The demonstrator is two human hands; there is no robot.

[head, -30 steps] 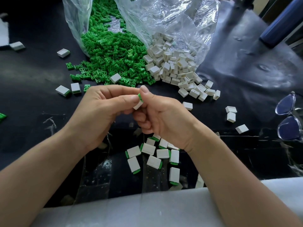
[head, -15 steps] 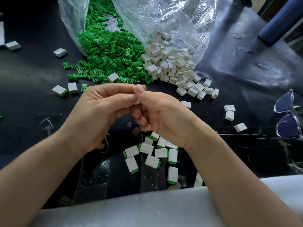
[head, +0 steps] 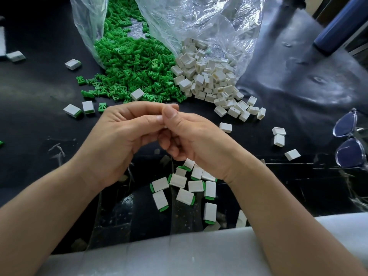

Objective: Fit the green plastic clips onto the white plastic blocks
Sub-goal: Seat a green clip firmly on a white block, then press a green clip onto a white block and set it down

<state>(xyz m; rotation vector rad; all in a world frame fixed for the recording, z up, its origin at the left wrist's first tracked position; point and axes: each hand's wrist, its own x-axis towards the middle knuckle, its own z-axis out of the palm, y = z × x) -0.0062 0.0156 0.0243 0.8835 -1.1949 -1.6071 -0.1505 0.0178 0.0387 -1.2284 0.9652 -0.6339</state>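
Left hand (head: 119, 140) and right hand (head: 199, 144): held together above the middle of the bench (head: 29, 116), thumbs and forefingers pressed tip to tip in a joint grip; fingers of both are curled; whatever lies inside the grip is covered by the fingertips, so it cannot be told whether a piece is pinched there or which one.

Green clips (head: 129, 72): heaped far left of the grip, spilled from the mouth of a clear plastic bag (head: 87, 26); a few strays are scattered at the heap's left edge.

White blocks (head: 209, 76): heaped far right of the grip, touching the green heap, spilled from a second clear bag (head: 209, 22); a trail of loose ones runs toward the right, with several single blocks (head: 278, 136) lying well apart, right of the right hand; one white block is seen resting on the near edge of the green heap.

Fitted blocks (head: 185, 186): a cluster of white blocks with a green edge showing, laid directly below and nearer than the grip, between the two wrists; two more fitted blocks (head: 79, 109) lie just left of the left hand.

Spectacles (head: 348, 140): laid at the right edge of the bench.

White foam sheet (head: 179, 255): spread along the near edge, under both forearms.
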